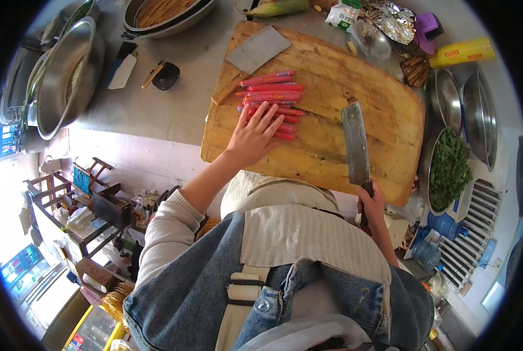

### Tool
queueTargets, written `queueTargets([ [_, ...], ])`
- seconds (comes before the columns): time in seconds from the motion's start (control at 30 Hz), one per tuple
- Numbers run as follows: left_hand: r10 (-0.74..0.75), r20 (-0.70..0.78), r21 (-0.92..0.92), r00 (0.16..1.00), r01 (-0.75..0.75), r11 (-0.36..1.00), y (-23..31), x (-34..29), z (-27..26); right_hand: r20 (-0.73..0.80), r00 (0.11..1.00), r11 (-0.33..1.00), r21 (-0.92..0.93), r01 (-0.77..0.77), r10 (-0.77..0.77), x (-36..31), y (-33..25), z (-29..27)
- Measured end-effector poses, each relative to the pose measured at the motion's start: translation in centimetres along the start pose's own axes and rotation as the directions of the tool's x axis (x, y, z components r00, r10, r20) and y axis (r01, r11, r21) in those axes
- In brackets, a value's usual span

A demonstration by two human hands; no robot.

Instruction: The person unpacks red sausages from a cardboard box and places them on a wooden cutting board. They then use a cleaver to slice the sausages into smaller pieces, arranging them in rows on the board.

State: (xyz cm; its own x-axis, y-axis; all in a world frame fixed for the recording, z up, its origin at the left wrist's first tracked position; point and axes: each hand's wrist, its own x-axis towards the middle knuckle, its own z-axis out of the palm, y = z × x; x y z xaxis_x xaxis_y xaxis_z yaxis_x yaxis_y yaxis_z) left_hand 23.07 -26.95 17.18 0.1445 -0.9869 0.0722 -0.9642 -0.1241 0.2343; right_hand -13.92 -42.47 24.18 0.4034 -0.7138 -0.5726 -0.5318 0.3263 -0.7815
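- Left hand (254, 136), fingers spread, presses flat on red sausages (271, 99) near the cutting board's (384, 111) left edge.
- Right hand (371, 202) grips a cleaver (355, 140) over the board's near edge.
- Seemingly about to slice; next, the blade needs lining up with the sausages.

board centre: bare wood on my big wooden cutting board (384, 111), between the red wrapped sausages (271, 98) and my cleaver (355, 140); open passage.
far left of board: a second steel cleaver (257, 50) lies flat, blocking that corner.
right edge: steel bowl of chopped greens (448, 169) crowds in.
left counter: grey surface (156, 111) mostly open, near a large steel basin (68, 73).
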Motion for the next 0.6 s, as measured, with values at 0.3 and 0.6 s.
queueTargets([
  [0.3,-0.075,-0.395,-0.187,0.916,0.000,0.982,-0.2,-4.2,1.3,0.020,0.994,0.955,-0.276,0.110,-0.108,1.8,0.1,-0.7],
  [0.6,-0.106,-0.348,-0.104,0.931,0.074,0.992,0.2,-2.9,1.6,0.098,0.949,0.778,-0.551,0.302,-0.298,5.6,1.5,-1.7],
])
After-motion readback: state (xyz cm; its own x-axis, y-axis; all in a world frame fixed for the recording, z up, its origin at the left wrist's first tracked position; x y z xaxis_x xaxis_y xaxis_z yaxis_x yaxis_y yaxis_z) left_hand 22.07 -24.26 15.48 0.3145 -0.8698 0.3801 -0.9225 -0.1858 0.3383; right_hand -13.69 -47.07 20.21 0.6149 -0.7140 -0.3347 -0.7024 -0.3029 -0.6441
